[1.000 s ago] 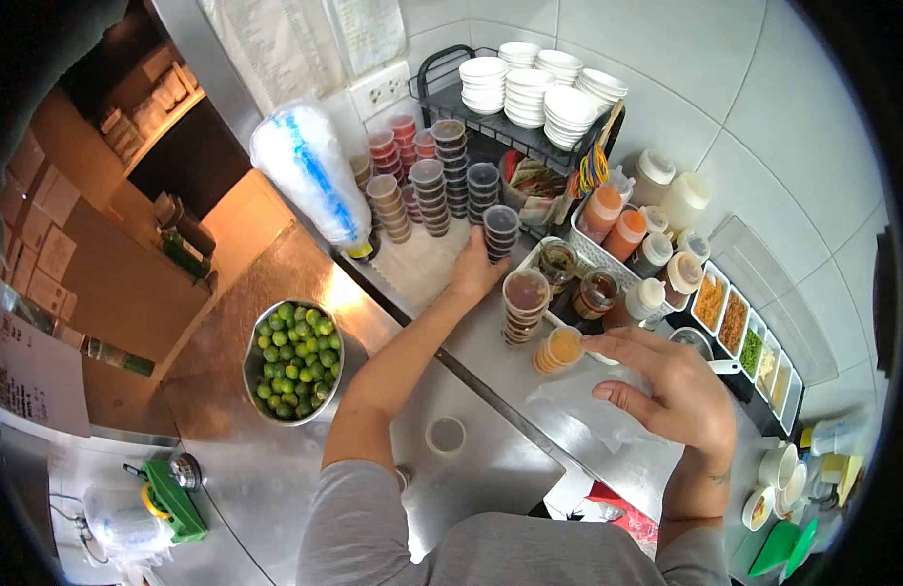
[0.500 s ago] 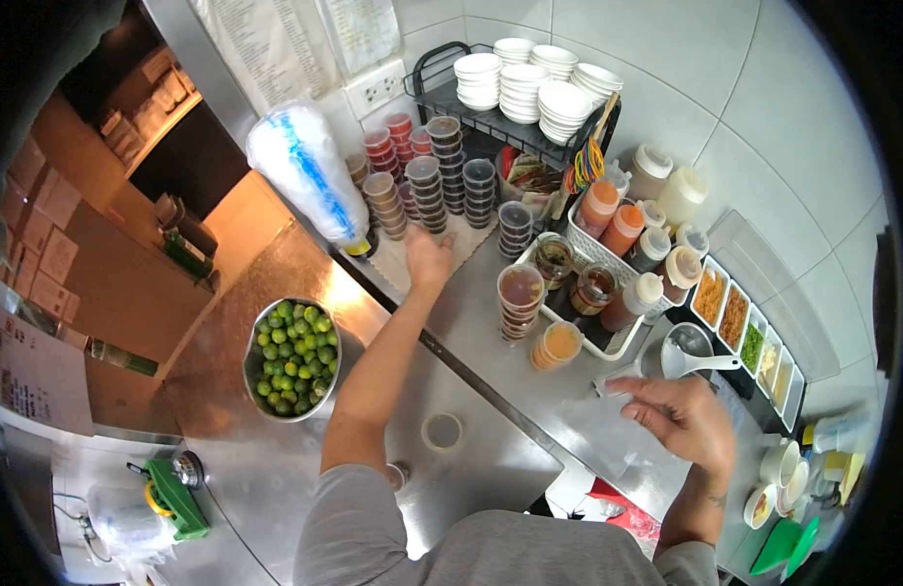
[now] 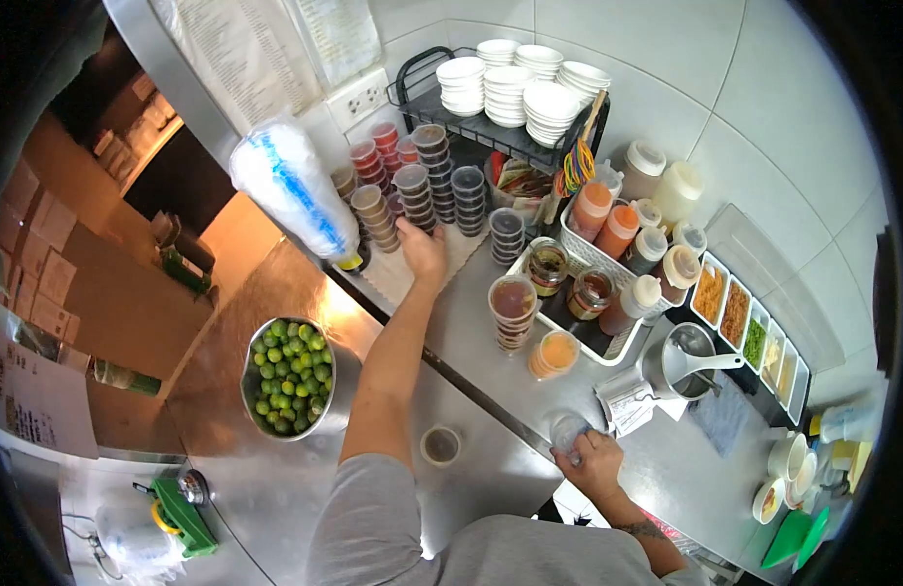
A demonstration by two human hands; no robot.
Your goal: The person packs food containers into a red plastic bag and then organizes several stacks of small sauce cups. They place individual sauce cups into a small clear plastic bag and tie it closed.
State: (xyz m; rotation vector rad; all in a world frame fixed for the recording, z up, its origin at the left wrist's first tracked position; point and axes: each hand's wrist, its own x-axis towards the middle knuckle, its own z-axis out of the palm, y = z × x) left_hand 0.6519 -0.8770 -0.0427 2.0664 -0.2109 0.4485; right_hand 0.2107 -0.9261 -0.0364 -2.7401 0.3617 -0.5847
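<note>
My left hand (image 3: 422,252) reaches to the back of the counter. Its fingers are closed around the base of a stack of lidded cups of dark sauce (image 3: 415,195). Beside that stack stand cups of brown sauce (image 3: 375,217), cups of red sauce (image 3: 368,161) and more dark ones (image 3: 469,200). Near the counter's front edge, my right hand (image 3: 595,463) is closed on a small clear plastic cup (image 3: 568,429). A round clear container (image 3: 440,445) rests on the steel surface between my arms. Stacked amber cups (image 3: 511,301) and orange cups (image 3: 554,354) stand between the hands.
A metal pot of green limes (image 3: 334,391) stands left of my left arm. Sauce bottles (image 3: 619,230) fill a white basket on the right, near a pot with a white ladle (image 3: 691,361) and topping trays (image 3: 735,317). White bowls (image 3: 549,103) sit on a black rack.
My right hand has come down and left from above the counter and now grips the clear cup. My left hand stays at the sauce cup stack. The whole view has shifted slightly.
</note>
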